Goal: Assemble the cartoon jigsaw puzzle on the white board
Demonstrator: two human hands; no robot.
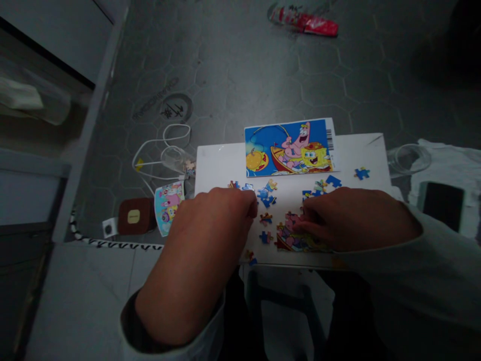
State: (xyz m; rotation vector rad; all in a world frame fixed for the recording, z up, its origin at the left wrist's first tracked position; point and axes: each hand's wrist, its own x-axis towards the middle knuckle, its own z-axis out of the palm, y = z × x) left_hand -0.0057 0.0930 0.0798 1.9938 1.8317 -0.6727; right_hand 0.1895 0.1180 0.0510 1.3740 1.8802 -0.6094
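My left hand (233,205) is closed over the left part of a white board (216,160), its fingertips turned away from view. Just right of it lie loose jigsaw pieces (266,218). My right hand (330,218) has its fingers bent in a pinch at a joined cartoon section of the jigsaw puzzle (287,240), partly covering it. Whatever either hand holds is hidden. Above the right hand sit blue pieces (332,181), and one separate piece (362,173) lies farther right. A picture card (289,148) with a fishing cartoon scene lies along the far edge.
A clear cup (411,159) and white cloth (451,165) are right of the board, with a dark device (441,204). To the left are a white cable (145,145), a cartoon packet (169,205) and a brown box (135,216). Red packaging (319,25) lies on the floor.
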